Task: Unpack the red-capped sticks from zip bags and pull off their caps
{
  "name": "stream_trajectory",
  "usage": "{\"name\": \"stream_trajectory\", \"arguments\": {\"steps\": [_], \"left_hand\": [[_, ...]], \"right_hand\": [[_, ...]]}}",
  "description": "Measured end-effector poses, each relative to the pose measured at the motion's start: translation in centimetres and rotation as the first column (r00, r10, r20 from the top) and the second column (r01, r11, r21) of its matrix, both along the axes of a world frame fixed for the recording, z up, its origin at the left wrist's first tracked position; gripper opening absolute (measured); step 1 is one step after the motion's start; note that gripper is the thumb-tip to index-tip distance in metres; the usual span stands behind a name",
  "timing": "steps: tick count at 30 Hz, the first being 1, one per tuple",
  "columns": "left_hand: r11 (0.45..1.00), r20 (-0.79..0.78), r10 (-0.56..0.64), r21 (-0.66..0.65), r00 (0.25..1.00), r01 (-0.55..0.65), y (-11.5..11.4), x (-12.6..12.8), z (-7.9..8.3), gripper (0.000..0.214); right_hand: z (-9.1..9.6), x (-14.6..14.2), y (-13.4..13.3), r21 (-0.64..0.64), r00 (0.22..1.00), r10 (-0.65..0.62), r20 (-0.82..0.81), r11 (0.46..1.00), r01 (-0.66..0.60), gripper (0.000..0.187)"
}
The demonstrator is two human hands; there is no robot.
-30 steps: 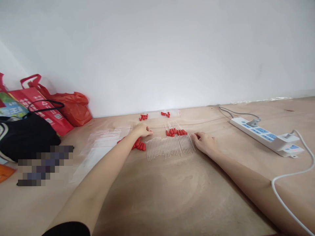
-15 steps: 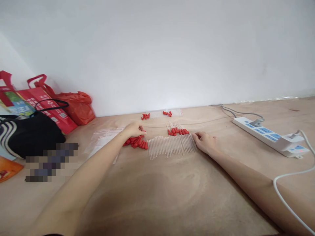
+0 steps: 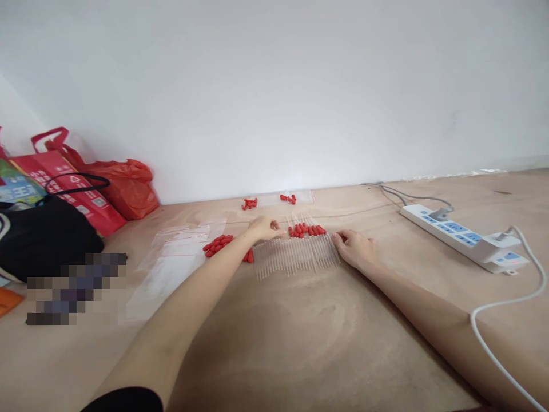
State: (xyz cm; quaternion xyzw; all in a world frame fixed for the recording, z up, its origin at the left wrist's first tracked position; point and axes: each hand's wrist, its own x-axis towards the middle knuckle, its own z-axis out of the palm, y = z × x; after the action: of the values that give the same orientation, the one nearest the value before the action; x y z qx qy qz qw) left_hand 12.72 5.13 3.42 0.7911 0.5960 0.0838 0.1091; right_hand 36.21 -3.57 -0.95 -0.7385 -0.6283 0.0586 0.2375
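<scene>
A row of clear thin tubes (image 3: 295, 254) lies side by side on the brown surface. Just behind it lie a few tubes with red caps (image 3: 306, 230) fitted. My left hand (image 3: 263, 228) hovers at the row's far left corner, its fingers pinched together; what they hold is hidden. A pile of loose red caps (image 3: 218, 243) lies left of that forearm. My right hand (image 3: 354, 247) rests on the surface at the row's right end, fingers curled against the outermost tubes.
Clear zip bags (image 3: 171, 257) lie left of the caps. More red caps (image 3: 250, 203) sit near the wall. A white power strip (image 3: 463, 237) and its white cable (image 3: 506, 303) are at the right. Red bags (image 3: 124, 186) and a black bag (image 3: 47, 234) stand at the left.
My left hand left the pile of red caps and moved right to the far left corner of the tube row. My right hand stayed at the row's right end.
</scene>
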Motion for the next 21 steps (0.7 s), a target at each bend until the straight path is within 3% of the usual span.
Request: {"name": "stream_trajectory", "arguments": {"steps": [6, 11, 15, 18, 20, 21], "left_hand": [[0.999, 0.019, -0.025, -0.043, 1.0, 0.025, 0.5, 2.9, -1.2, 0.028], [0.998, 0.036, -0.01, -0.055, 0.999, 0.012, 0.3, 2.2, -1.0, 0.021], [0.997, 0.047, 0.041, 0.065, 0.998, -0.044, -1.5, 0.8, -0.5, 0.021], [0.976, 0.071, 0.039, 0.213, 0.997, -0.053, -4.4, -0.8, -0.3, 0.015], [0.948, 0.078, -0.001, 0.316, 0.997, -0.024, -6.8, -2.1, -0.5, 0.012], [0.91, 0.066, -0.07, 0.413, 0.995, 0.036, -8.1, -2.7, -0.7, 0.011]], "right_hand": [[-0.2, 0.1, 0.1, 0.035, 1.0, 0.005, -0.012, 0.999, -0.005, 0.029], [-0.5, 0.1, 0.1, 0.074, 1.0, 0.02, -0.02, 0.997, -0.019, 0.029], [-0.8, 0.2, 0.1, 0.214, 0.999, 0.049, 0.006, 0.976, -0.049, 0.029], [-1.1, -0.2, -0.1, 0.406, 0.989, 0.136, 0.063, 0.902, -0.15, 0.028], [-1.2, -0.9, -0.5, 0.525, 0.968, 0.214, 0.128, 0.814, -0.25, 0.028], [-1.2, -1.5, -0.8, 0.571, 0.953, 0.25, 0.171, 0.763, -0.303, 0.03]]}}
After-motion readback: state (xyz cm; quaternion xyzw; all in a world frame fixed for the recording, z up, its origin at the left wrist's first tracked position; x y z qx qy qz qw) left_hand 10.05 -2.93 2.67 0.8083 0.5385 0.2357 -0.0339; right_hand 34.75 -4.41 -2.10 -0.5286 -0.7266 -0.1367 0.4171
